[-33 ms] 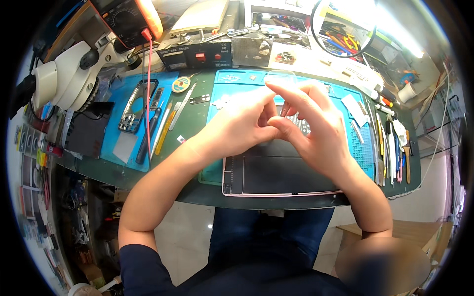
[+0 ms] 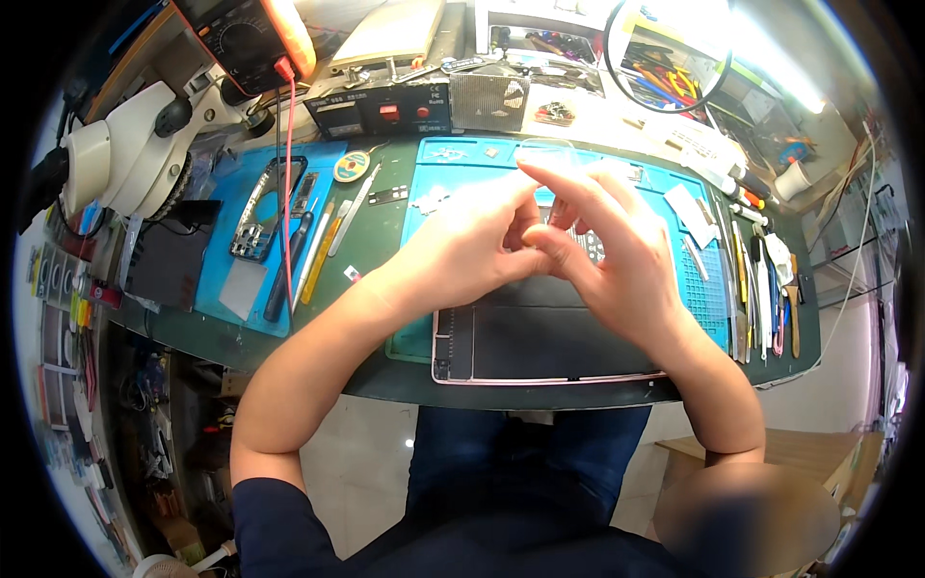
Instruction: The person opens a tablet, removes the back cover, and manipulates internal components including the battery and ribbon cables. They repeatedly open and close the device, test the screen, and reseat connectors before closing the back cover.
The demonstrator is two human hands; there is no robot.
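Note:
My left hand (image 2: 469,231) and my right hand (image 2: 621,250) meet over an opened tablet (image 2: 549,337) with black battery panels and a pinkish rim. The fingers of both hands are bent and pressed close together; whatever they pinch is too small or hidden to name. A patch of the tablet's inner parts shows between the right thumb and fingers. Just beyond the fingertips a clear, rounded plastic piece (image 2: 546,148) shows; whether it is touched I cannot tell. Beneath the tablet lies a blue work mat (image 2: 409,323).
At left a second blue mat bears a phone frame (image 2: 255,226) and a screwdriver (image 2: 301,241). A microscope (image 2: 130,149) and a multimeter (image 2: 241,39) with a red lead stand behind it. Several tools (image 2: 766,279) lie at right. A mesh box (image 2: 489,100) stands at the back.

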